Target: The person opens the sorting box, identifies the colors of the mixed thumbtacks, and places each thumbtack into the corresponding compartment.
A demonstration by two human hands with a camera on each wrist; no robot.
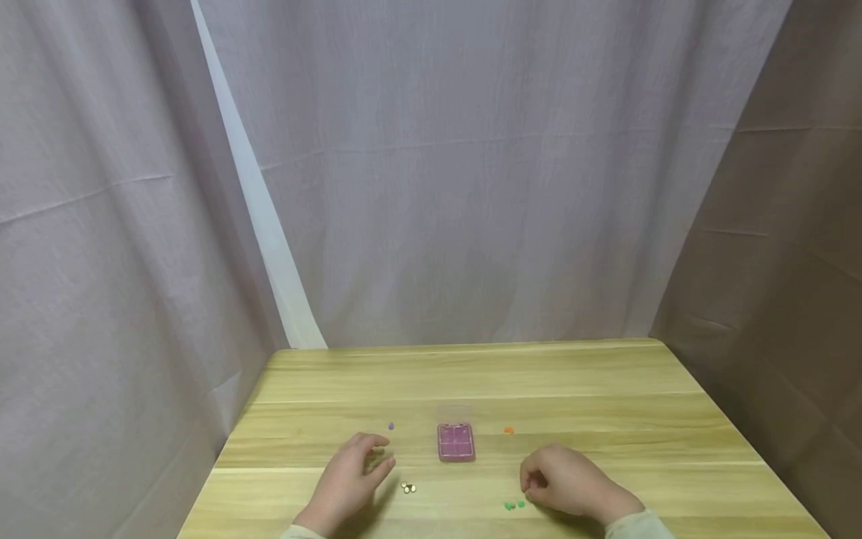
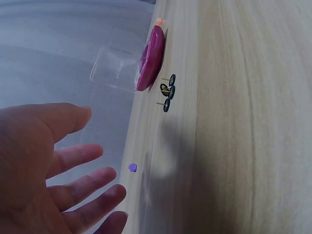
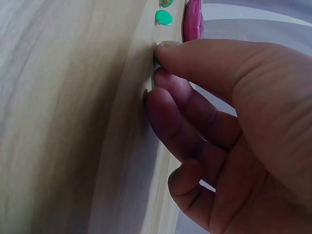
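Note:
My left hand (image 1: pixel 350 479) hovers over the table with fingers spread and nothing in them. Beside it lie several gold thumbtacks (image 1: pixel 407 488), whose pins point up in the left wrist view. My right hand (image 1: pixel 569 479) is low at the tabletop, and its thumb and fingertips pinch a small green thumbtack, mostly hidden, with only a dark green sliver showing in the right wrist view. Other green thumbtacks (image 1: pixel 509 506) lie just left of those fingertips. Between and beyond the hands stands a small magenta compartment box (image 1: pixel 456 459), its clear lid (image 1: pixel 455 412) tipped back.
A small purple piece (image 1: pixel 390 426) lies beyond the left hand. Small orange pieces (image 1: pixel 509 430) lie to the right of the box. The wooden table (image 1: pixel 572 382) is bordered by grey curtains (image 1: pixel 471 187) at the back and sides.

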